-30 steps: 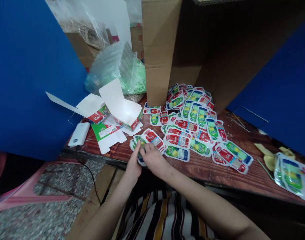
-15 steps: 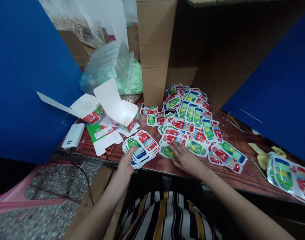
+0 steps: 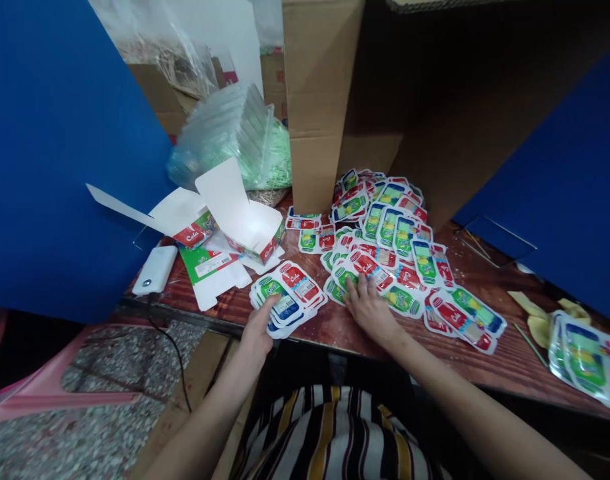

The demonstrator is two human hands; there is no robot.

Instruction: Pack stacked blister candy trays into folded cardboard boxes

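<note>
- Stack of twin sachets (image 3: pixel 297 290), one in number, is held at the front edge of the desk (image 3: pixel 337 328) by the left hand (image 3: pixel 259 332); its grip is closed on the near side, with one thumb laid over the top sachet. Several layers are shown by the fanned edges, too overlapped to be counted.
- One red Cola and green lemon-print sachet (image 3: pixel 367 265), at the near edge of the heap, is touched by the spread fingers of the right hand (image 3: pixel 375 315); whether anything is pinched in that grip cannot be told.
- One large heap of sachets (image 3: pixel 395 230) is spread back to the mouth of one large cardboard box (image 3: pixel 312 100); an exact count is prevented by overlap.
- Two sachets (image 3: pixel 317 238) are laid near the box's left flap.
- At the right end, one further pile (image 3: pixel 585 357) is seen, at least two sachets deep, with one thin green stick (image 3: pixel 532 345) and yellow scraps (image 3: pixel 535 317) beside it.
- Two small printed cartons (image 3: pixel 255 233) are stood open, and one flattened carton (image 3: pixel 212 270) is partly covered by them.
- One white power bank (image 3: pixel 155 270) is set at the left end, with one black cable (image 3: pixel 177 353) plugged in.
</note>
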